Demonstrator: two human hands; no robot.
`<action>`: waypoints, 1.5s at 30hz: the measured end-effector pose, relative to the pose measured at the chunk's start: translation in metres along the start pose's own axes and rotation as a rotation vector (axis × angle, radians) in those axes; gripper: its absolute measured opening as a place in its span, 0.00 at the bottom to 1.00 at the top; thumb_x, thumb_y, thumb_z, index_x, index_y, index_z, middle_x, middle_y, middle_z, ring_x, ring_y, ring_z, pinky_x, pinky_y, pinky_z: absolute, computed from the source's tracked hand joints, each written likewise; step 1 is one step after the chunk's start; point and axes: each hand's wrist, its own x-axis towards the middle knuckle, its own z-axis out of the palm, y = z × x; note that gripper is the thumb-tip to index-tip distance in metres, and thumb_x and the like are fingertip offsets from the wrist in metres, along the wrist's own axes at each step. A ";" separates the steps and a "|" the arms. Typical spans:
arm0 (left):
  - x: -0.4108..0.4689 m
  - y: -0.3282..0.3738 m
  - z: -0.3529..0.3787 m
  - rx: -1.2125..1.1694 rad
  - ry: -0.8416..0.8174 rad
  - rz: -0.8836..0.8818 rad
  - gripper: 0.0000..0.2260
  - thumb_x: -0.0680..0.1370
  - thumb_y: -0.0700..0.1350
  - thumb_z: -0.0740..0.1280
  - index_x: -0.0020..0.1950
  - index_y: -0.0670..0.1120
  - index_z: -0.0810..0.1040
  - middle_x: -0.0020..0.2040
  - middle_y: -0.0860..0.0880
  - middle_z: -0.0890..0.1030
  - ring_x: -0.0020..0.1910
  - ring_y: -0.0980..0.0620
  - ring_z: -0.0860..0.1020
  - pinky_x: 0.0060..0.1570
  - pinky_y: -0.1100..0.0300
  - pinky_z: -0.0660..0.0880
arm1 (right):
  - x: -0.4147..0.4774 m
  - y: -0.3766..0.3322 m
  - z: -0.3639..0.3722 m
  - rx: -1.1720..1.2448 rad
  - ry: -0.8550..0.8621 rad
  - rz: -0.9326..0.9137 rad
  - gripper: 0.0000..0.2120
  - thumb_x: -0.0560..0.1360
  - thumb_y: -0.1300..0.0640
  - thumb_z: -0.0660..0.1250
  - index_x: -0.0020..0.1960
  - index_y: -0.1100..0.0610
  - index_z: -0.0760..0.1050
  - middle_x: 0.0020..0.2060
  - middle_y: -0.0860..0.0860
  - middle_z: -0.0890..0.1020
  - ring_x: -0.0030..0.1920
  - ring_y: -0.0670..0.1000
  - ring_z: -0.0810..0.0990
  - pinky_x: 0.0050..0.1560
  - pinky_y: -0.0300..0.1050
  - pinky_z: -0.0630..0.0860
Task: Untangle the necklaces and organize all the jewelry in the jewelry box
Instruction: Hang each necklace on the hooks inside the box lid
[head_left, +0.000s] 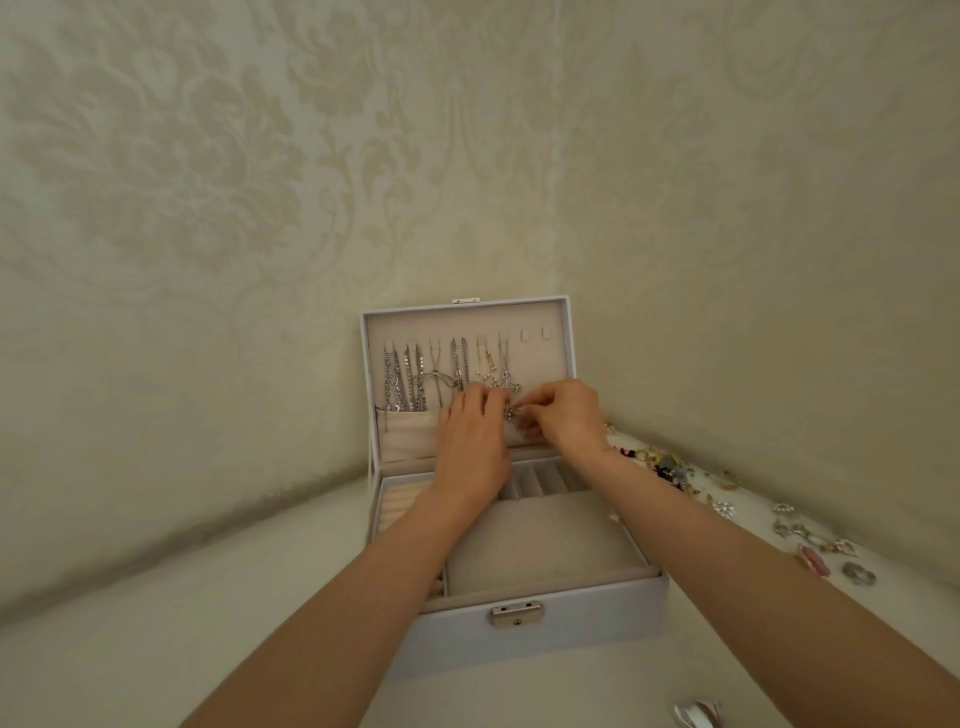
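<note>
Two bare forearms reach over the pale lilac rectangular jewelry box (545, 642), whose metal front clasp (517, 616) lies nearest, well below the grip. Under the wrists sits the box's beige velvet tray (540, 545). Past it the left hand (470, 447) and right hand (563, 415) meet fingertip to fingertip, both with fingers curled, pinching a thin silver necklace with a small charm (511, 413) between them, in front of the beige fabric pocket (405, 431) of the upright lid (569, 332). Just above and left of the grip, a row of silver chains (410, 379) hangs inside the lid. Right of the grip, loose mixed jewelry (675, 470) lies scattered on the white tabletop (156, 649). Behind everything stands cream damask wallpaper (260, 156).
</note>
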 end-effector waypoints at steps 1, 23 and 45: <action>0.001 0.000 0.001 -0.018 0.002 -0.015 0.18 0.66 0.31 0.66 0.55 0.40 0.75 0.52 0.41 0.75 0.51 0.41 0.74 0.49 0.52 0.70 | 0.000 0.001 0.001 -0.001 0.005 -0.004 0.10 0.71 0.70 0.70 0.34 0.58 0.79 0.30 0.56 0.80 0.30 0.54 0.80 0.42 0.54 0.82; -0.002 -0.006 -0.003 0.043 -0.058 0.034 0.11 0.72 0.40 0.64 0.53 0.46 0.78 0.52 0.47 0.78 0.54 0.44 0.71 0.48 0.53 0.61 | 0.007 -0.009 -0.010 -0.251 0.053 -0.135 0.09 0.68 0.65 0.74 0.33 0.54 0.79 0.34 0.55 0.82 0.40 0.56 0.83 0.49 0.53 0.79; -0.004 -0.006 -0.003 -0.018 -0.046 0.019 0.15 0.71 0.39 0.64 0.57 0.45 0.76 0.55 0.47 0.76 0.57 0.46 0.70 0.53 0.54 0.62 | 0.011 -0.020 -0.018 -0.321 -0.045 -0.258 0.08 0.69 0.67 0.70 0.43 0.56 0.83 0.41 0.49 0.84 0.41 0.44 0.78 0.48 0.35 0.72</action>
